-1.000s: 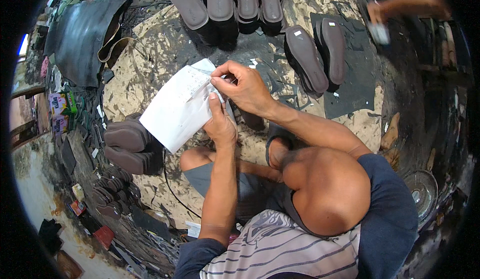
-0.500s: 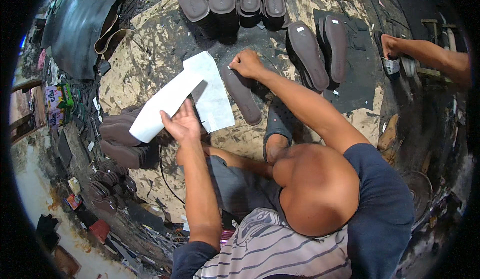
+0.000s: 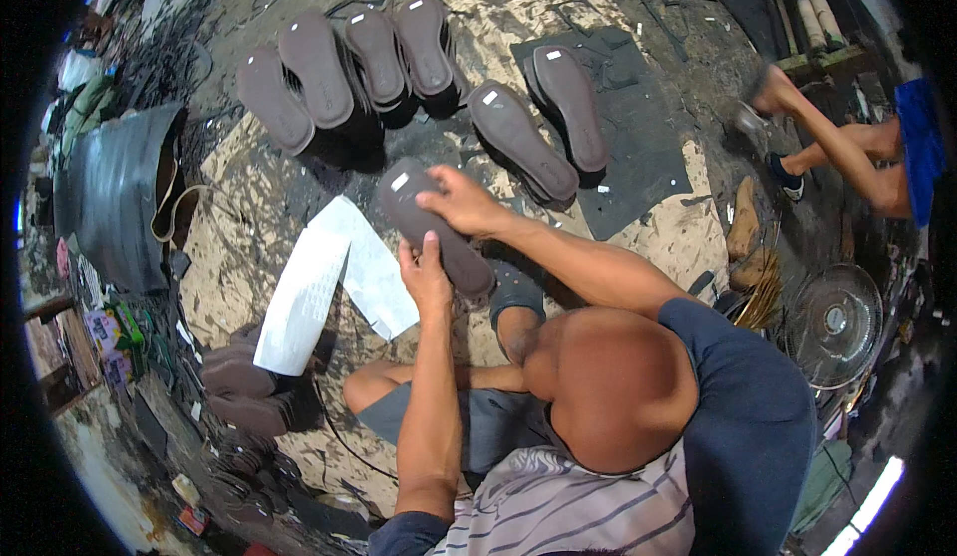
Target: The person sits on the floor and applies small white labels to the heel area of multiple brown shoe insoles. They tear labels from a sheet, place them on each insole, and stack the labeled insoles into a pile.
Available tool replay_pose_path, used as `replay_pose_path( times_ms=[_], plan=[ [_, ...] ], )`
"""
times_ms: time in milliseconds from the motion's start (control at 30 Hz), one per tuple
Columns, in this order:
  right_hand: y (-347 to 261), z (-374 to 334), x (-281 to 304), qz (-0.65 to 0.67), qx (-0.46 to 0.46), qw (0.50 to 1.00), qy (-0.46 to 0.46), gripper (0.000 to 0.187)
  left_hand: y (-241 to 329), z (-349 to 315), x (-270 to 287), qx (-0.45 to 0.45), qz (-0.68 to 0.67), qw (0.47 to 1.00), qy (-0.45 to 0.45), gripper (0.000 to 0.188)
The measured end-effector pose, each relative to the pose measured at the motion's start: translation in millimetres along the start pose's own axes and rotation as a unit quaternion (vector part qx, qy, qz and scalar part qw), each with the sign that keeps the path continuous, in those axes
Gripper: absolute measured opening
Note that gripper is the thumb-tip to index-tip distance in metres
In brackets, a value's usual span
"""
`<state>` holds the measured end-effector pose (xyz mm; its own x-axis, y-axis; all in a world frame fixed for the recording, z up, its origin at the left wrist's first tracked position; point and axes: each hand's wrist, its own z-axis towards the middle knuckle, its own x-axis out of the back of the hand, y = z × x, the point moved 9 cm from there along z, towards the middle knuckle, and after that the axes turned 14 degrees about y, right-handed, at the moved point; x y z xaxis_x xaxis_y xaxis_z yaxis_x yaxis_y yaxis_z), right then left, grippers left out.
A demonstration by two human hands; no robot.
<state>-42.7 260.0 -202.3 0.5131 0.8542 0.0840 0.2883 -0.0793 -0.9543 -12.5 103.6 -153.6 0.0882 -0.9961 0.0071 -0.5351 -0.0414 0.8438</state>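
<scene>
A dark brown shoe insole point(image 3: 454, 257) is held in front of me between both hands, with a small white label near its far end. My left hand point(image 3: 427, 279) grips its left edge, thumb on top. My right hand point(image 3: 465, 204) is closed on its right side near the labelled end. To the left of the insole lies a curled white sheet of labels point(image 3: 299, 302), its paler folded-over part point(image 3: 379, 282) reaching toward my left hand; neither hand touches it.
Several insole stacks point(image 3: 319, 72) stand ahead, topped with white labels. Two more piles point(image 3: 523, 137) are at the right on a dark sheet point(image 3: 638, 182). Unlabelled insoles point(image 3: 244, 371) are piled at the left. A fan point(image 3: 835, 325) and another person's arm point(image 3: 837, 137) are at the right.
My left hand has let go of the white sheet and taken hold of the insole. The insole has been lifted by both hands. The view has turned, showing more of the far stacks.
</scene>
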Motion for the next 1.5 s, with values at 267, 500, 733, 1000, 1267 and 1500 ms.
replay_pose_path(
  times_ms=[267,500,733,1000,1267,1500],
  plan=[
    [-87,53,293,-0.362,0.153,0.828,0.401,0.076,-9,16,-162,-0.137,0.195,0.971,-0.018,0.081],
    [8,37,266,-0.106,-0.148,0.958,0.22,0.103,-78,22,-203,0.019,0.06,0.996,-0.069,0.104],
    [-55,24,301,-0.14,-0.098,0.963,0.209,0.1,0,-1,-192,-0.01,0.145,0.977,-0.158,0.109],
    [-46,0,332,-0.595,0.017,0.754,0.279,0.123,20,-14,-180,-0.466,0.535,0.689,-0.153,0.113],
    [-93,148,326,-0.053,-0.042,0.97,0.233,0.11,81,97,-302,-0.103,0.147,0.965,-0.189,0.112],
    [-63,252,286,-0.114,-0.111,0.969,0.19,0.073,56,223,-347,-0.118,0.291,0.944,-0.104,0.071]
  ],
)
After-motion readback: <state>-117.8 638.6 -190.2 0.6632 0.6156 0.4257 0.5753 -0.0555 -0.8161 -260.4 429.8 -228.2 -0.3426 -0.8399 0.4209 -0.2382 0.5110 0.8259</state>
